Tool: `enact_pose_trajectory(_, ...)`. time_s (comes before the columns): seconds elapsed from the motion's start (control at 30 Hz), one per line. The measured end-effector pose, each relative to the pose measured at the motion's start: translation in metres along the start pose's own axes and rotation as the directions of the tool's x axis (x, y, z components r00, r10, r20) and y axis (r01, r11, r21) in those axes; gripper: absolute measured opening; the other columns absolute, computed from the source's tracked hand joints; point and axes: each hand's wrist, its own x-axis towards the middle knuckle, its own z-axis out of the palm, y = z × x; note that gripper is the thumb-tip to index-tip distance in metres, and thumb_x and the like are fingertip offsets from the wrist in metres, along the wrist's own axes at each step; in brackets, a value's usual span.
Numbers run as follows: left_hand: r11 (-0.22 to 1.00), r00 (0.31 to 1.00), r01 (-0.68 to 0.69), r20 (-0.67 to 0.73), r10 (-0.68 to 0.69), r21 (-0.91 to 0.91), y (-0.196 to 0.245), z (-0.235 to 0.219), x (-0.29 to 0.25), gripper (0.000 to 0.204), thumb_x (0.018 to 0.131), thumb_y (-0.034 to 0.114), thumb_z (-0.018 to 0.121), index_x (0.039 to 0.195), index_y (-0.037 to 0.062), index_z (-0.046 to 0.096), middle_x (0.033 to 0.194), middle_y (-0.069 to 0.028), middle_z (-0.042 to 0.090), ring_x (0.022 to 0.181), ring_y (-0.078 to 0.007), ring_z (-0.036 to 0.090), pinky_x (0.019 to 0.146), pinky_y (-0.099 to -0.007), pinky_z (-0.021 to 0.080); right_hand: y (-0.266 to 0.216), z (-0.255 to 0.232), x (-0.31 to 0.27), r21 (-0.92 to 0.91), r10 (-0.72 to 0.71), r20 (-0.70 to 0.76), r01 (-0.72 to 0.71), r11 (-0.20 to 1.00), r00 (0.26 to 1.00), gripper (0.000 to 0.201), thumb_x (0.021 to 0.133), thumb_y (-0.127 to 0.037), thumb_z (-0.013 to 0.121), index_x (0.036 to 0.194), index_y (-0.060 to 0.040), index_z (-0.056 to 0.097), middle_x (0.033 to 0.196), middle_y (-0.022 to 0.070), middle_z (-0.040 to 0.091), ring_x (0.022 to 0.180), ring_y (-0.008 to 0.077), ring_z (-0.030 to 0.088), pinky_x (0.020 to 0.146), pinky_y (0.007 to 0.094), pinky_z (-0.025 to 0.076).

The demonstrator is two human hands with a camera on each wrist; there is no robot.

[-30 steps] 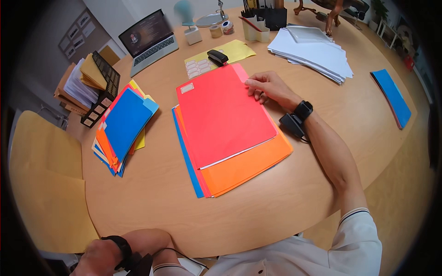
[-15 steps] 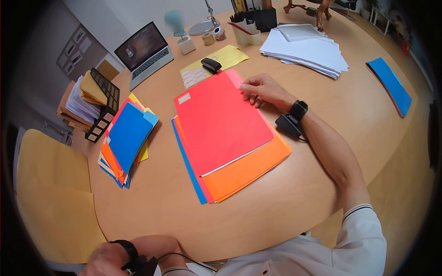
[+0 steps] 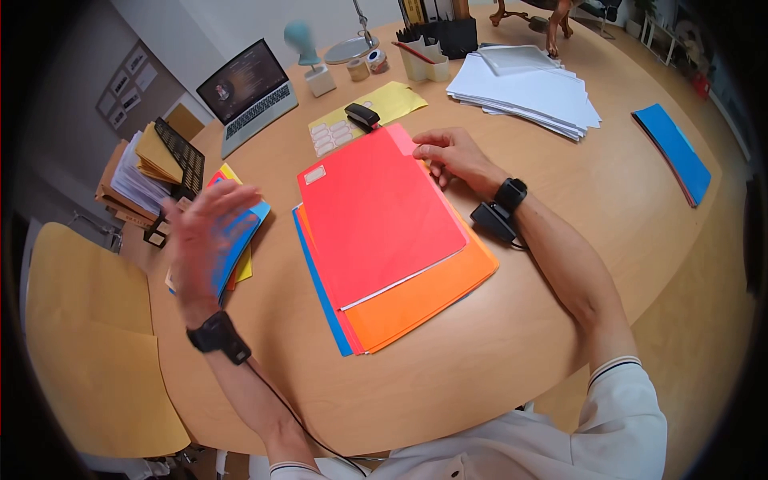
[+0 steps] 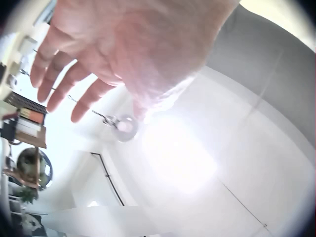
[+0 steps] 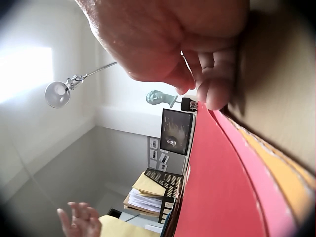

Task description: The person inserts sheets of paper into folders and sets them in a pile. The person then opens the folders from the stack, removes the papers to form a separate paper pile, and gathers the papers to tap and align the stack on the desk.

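Observation:
My left hand (image 3: 206, 232) is raised, blurred, over a fanned pile of coloured folders with a blue folder (image 3: 240, 244) on top. In the left wrist view its palm and spread fingers (image 4: 61, 96) show, holding nothing. My right hand (image 3: 460, 160) rests at the right edge of the middle stack, beside the pink tab. Its fingers (image 5: 217, 94) are loosely curled, the tips right at the stack's edge. The red folder (image 3: 384, 216) on top carries a white label (image 3: 315, 175) at its upper left. Below it an orange folder (image 3: 436, 300) and blue edges stick out.
A black stapler (image 3: 362, 117) lies on a yellow folder beside label sheets (image 3: 330, 138). Further back stand a laptop (image 3: 248, 96), a bust (image 3: 301, 44) and a pen holder (image 3: 422, 64). White papers (image 3: 520, 96) and blue folders (image 3: 674, 152) lie right, a file rack (image 3: 180, 156) left.
My left hand has risen from the table's near left edge, up and forward over the fanned folders. The right hand stays at the middle stack's edge. The head view has shifted slightly.

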Motion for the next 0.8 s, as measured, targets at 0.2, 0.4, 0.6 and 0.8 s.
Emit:
enact_pose_trajectory(0.2, 0.919, 0.919, 0.393, 0.018, -0.393, -0.032, -0.088, 0.002, 0.031, 0.088, 0.099, 0.074, 0.032, 0.142, 0.0002, 0.052, 0.137, -0.0189, 0.058, 0.126, -0.0272, 0.056, 0.105, -0.0420, 0.047, -0.011, 0.002, -0.007, 0.042, 0.023, -0.011, -0.023, 0.999, 1.000, 0.045, 0.098, -0.016, 0.063, 0.138, 0.0043, 0.056, 0.088, 0.0044, 0.069, 0.058, 0.0058, 0.056, 0.048, 0.0212, 0.047)
enact_pose_trajectory(0.4, 0.885, 0.885, 0.464, 0.058, -0.462, -0.029, -0.107, 0.008, 0.033, 0.084, 0.100, 0.072, 0.035, 0.143, 0.0018, 0.052, 0.138, -0.0164, 0.057, 0.124, -0.0247, 0.057, 0.103, -0.0404, 0.049, -0.014, 0.003, -0.008, 0.009, 0.075, 0.050, -0.076, 0.997, 0.996, 0.045, 0.101, -0.020, 0.060, 0.140, 0.0018, 0.053, 0.114, 0.0069, 0.070, 0.060, 0.0048, 0.052, 0.048, 0.0189, 0.040)
enact_pose_trajectory(0.6, 0.884, 0.889, 0.458, 0.071, -0.453, -0.092, -0.111, 0.013, 0.030, 0.086, 0.100, 0.073, 0.035, 0.142, -0.0005, 0.051, 0.135, -0.0174, 0.058, 0.122, -0.0256, 0.059, 0.100, -0.0401, 0.052, -0.020, -0.003, -0.003, 0.386, 0.038, 0.160, -0.097, 0.917, 0.986, 0.046, 0.103, -0.021, 0.057, 0.141, 0.0033, 0.048, 0.118, 0.0121, 0.069, 0.063, 0.0063, 0.050, 0.048, 0.0200, 0.040)
enact_pose_trajectory(0.8, 0.869, 0.908, 0.417, 0.099, -0.406, -0.266, -0.125, 0.007, 0.032, 0.095, 0.096, 0.077, 0.035, 0.143, -0.0054, 0.045, 0.130, -0.0244, 0.058, 0.117, -0.0306, 0.064, 0.094, -0.0431, 0.059, -0.025, 0.014, -0.010, 0.482, -0.090, 0.310, -0.075, 0.873, 0.947, 0.053, 0.105, -0.031, 0.052, 0.146, 0.0019, 0.044, 0.128, 0.0120, 0.066, 0.098, 0.0128, 0.062, 0.087, 0.0287, 0.052)
